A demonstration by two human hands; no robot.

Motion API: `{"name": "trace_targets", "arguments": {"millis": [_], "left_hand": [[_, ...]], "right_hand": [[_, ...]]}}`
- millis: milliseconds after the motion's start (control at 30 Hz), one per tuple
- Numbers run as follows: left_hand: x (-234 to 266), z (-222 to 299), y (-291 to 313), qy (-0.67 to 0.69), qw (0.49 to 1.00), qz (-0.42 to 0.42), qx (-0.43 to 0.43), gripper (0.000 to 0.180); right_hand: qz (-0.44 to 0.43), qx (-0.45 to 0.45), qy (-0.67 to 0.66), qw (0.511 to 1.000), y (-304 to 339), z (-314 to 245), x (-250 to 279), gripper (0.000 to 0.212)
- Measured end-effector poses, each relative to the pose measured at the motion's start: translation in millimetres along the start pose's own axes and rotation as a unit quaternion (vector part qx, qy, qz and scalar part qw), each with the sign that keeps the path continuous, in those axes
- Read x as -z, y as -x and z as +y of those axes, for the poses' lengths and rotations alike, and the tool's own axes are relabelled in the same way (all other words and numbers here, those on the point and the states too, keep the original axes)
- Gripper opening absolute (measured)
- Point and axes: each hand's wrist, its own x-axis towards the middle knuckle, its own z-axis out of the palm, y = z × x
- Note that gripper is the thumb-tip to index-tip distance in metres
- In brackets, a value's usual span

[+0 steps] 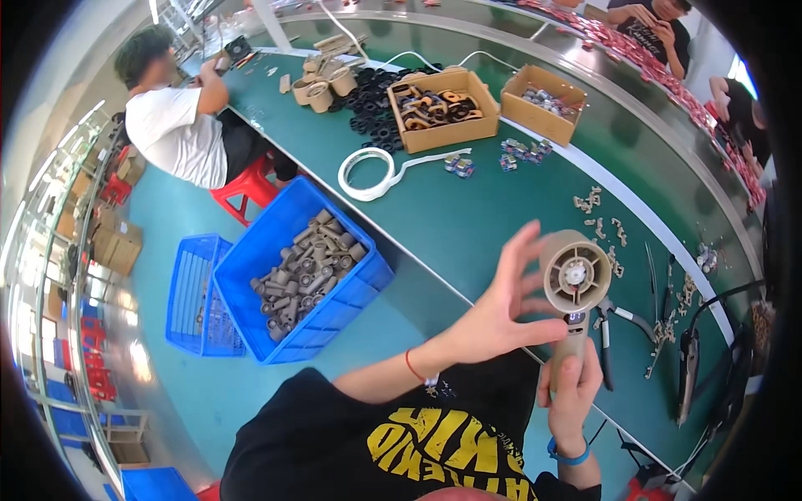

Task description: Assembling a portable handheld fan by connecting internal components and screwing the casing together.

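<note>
A beige handheld fan (552, 265) is upright over the table's near edge, its round head facing me with spokes and a white hub showing. A small lit display (576, 317) sits on its neck. Wrapped round the handle is my right hand (571, 388), with a blue band at the wrist. My left hand (501, 317) is beside the fan head with fingers spread; some fingertips pass behind the head. Its thumb reaches the neck just below the display, though I cannot tell if it presses there. Pliers (628, 317) with pale grips lie right of the fan.
A blue crate (305, 327) of beige fan bodies stands left of the green table (451, 225). Cardboard boxes (447, 134) of parts, a white tape roll (366, 174) and black rings (376, 108) occupy its far side. A corded tool (687, 376) lies right. A person (171, 125) sits far left.
</note>
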Motion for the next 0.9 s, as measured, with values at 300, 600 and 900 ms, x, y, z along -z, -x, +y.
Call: {"name": "trace_targets", "arguments": {"millis": [300, 600, 900], "left_hand": [[20.9, -8.0, -0.9, -0.052, 0.996, 0.060, 0.040, 0.039], [32.8, -19.6, -26.7, -0.067, 0.992, 0.078, 0.071, 0.036], [33.9, -17.2, -26.7, -0.093, 0.988, 0.080, 0.092, 0.038]], "right_hand": [[-0.122, 0.060, 0.283, 0.949, -14.5, -13.3, 4.0, 0.018], [0.037, 0.142, 0.551, 0.821, -52.7, -22.6, 74.4, 0.016], [-0.032, 0.119, 0.594, 0.795, -58.9, -18.7, 78.1, 0.017]]}}
